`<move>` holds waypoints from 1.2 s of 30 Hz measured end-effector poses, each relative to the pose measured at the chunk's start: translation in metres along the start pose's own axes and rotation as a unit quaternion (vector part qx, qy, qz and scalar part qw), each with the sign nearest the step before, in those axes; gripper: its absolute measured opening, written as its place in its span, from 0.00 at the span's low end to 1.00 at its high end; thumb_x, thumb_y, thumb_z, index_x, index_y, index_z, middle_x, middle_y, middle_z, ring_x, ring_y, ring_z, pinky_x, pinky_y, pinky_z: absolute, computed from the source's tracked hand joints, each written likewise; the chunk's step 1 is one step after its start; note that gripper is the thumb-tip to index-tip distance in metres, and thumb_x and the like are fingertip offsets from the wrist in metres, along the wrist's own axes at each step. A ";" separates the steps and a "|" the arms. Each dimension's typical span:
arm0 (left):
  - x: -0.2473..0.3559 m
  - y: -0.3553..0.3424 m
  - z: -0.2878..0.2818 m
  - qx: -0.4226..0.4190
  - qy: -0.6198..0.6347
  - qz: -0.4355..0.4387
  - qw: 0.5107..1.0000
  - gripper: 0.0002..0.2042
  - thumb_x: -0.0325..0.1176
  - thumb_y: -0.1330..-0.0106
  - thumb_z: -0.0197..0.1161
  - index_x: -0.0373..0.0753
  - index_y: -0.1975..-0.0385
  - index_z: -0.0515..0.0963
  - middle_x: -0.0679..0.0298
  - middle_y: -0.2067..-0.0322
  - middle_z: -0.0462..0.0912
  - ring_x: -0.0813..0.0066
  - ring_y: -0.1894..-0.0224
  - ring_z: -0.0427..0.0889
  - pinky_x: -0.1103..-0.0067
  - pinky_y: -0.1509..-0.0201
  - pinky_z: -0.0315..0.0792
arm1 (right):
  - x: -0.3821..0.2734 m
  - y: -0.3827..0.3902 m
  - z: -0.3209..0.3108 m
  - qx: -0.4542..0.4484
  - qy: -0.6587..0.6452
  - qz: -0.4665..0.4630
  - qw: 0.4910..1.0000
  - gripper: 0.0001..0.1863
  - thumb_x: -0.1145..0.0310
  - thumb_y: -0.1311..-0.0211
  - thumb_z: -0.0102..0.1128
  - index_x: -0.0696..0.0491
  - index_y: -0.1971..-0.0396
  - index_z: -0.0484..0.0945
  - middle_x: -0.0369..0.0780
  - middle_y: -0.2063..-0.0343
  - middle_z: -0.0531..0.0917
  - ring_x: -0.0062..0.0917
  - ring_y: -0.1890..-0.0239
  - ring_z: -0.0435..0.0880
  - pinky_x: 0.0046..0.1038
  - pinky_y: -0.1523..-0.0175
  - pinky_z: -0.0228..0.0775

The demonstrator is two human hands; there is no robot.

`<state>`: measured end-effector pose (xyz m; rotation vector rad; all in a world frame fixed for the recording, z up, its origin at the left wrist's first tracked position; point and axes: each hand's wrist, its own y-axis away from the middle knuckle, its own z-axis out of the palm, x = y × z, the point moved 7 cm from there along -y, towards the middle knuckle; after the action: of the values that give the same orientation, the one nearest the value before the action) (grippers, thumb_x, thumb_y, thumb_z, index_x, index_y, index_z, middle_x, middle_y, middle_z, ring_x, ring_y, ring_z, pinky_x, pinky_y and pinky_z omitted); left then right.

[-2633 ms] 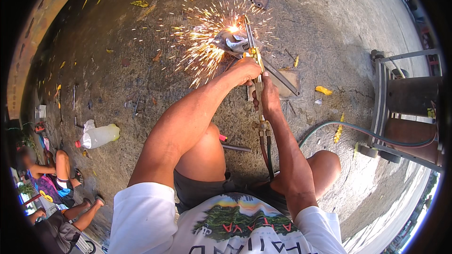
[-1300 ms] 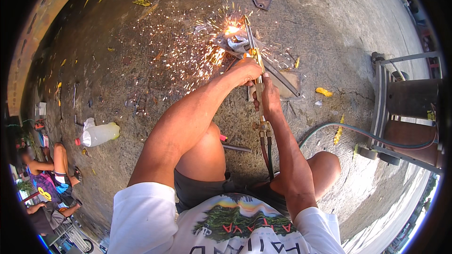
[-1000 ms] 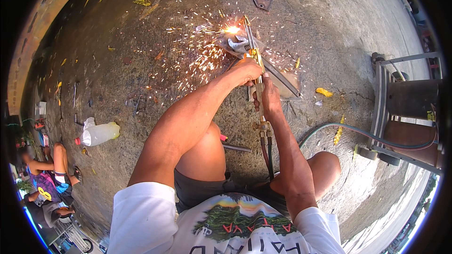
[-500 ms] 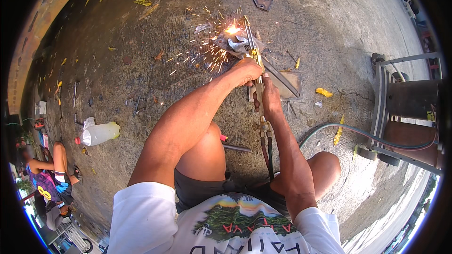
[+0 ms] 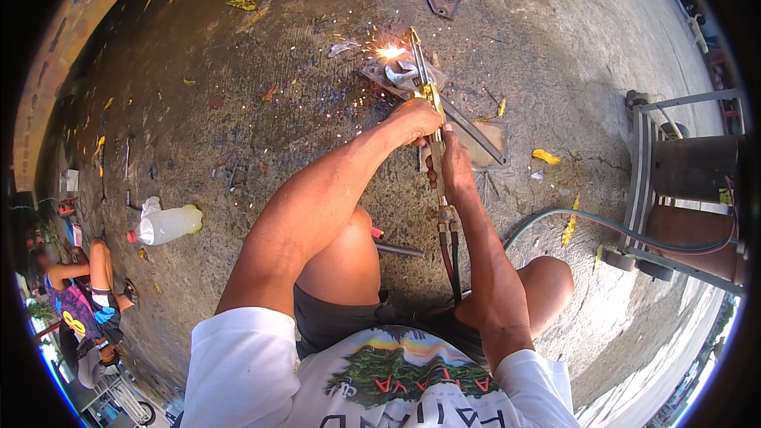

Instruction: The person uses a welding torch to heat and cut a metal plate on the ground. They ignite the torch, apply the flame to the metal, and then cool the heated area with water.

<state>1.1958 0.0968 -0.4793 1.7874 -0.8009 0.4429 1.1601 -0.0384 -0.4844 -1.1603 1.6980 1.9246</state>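
A cutting torch (image 5: 430, 93) with brass fittings points away from me, its head at the far end. My left hand (image 5: 416, 119) is closed around its front part. Just behind, my right hand (image 5: 456, 160) grips the torch body from the right side; some of its fingers are hidden. A bright orange glow with small sparks burns left of the torch head. Beside the glow an adjustable wrench (image 5: 403, 74) lies on a metal plate (image 5: 371, 71). A long metal bar (image 5: 474, 128) runs slantwise under the torch, over another flat plate (image 5: 493, 139).
Two hoses (image 5: 449, 257) trail from the torch between my knees. A wheeled cart (image 5: 644, 166) with cylinders stands right, another hose (image 5: 547, 212) reaching it. A plastic bottle (image 5: 168, 224) lies left. A person (image 5: 83, 289) sits far left. A holed plate (image 5: 442, 2) lies ahead.
The spray of sparks has shrunk to a smaller cluster around the glow. Both my hands and the torch hold nearly the same place.
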 end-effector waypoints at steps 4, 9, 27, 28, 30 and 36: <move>0.000 0.000 0.001 -0.004 -0.007 0.000 1.000 0.09 0.30 0.34 0.56 0.32 0.67 0.80 0.61 0.72 0.80 0.74 0.79 0.76 0.77 0.85 0.71 | 0.001 -0.001 -0.001 -0.001 0.003 -0.005 1.000 0.33 0.36 0.30 0.38 0.54 0.70 0.72 0.36 0.83 0.72 0.24 0.86 0.70 0.30 0.81 0.62; -0.002 -0.002 0.001 -0.004 -0.001 -0.006 1.000 0.09 0.32 0.35 0.56 0.33 0.67 0.80 0.61 0.71 0.81 0.74 0.78 0.77 0.77 0.84 0.71 | 0.001 -0.001 0.000 -0.003 0.005 -0.004 1.000 0.32 0.36 0.30 0.38 0.54 0.69 0.72 0.37 0.82 0.73 0.24 0.86 0.70 0.30 0.81 0.62; 0.001 0.008 -0.003 0.004 -0.003 -0.014 1.000 0.10 0.33 0.36 0.59 0.33 0.64 0.81 0.61 0.68 0.82 0.72 0.73 0.79 0.76 0.83 0.73 | 0.001 0.001 0.001 -0.010 -0.003 0.002 1.000 0.33 0.34 0.31 0.39 0.54 0.67 0.72 0.36 0.82 0.73 0.23 0.85 0.70 0.30 0.81 0.62; 0.001 0.009 -0.003 0.004 -0.004 -0.013 1.000 0.10 0.34 0.36 0.59 0.33 0.64 0.81 0.61 0.68 0.82 0.73 0.74 0.78 0.76 0.83 0.73 | 0.001 0.002 0.002 -0.010 -0.004 0.003 1.000 0.33 0.34 0.31 0.39 0.54 0.67 0.72 0.36 0.82 0.73 0.23 0.85 0.70 0.30 0.81 0.62; 0.001 0.009 -0.003 0.002 -0.007 -0.012 1.000 0.10 0.35 0.35 0.59 0.34 0.63 0.81 0.62 0.69 0.81 0.74 0.74 0.77 0.77 0.83 0.72 | 0.001 0.001 0.001 -0.009 -0.005 0.001 1.000 0.33 0.34 0.31 0.38 0.54 0.68 0.72 0.37 0.83 0.73 0.23 0.85 0.70 0.30 0.81 0.62; -0.005 -0.001 0.001 -0.012 -0.004 -0.001 1.000 0.10 0.35 0.33 0.57 0.35 0.64 0.80 0.62 0.70 0.81 0.76 0.77 0.75 0.77 0.83 0.71 | 0.002 0.000 0.002 -0.009 -0.001 -0.010 1.000 0.34 0.35 0.30 0.38 0.54 0.71 0.72 0.37 0.84 0.73 0.24 0.86 0.70 0.31 0.81 0.63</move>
<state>1.1928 0.0982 -0.4838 1.7693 -0.8083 0.4236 1.1585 -0.0368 -0.4861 -1.1782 1.6646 1.9322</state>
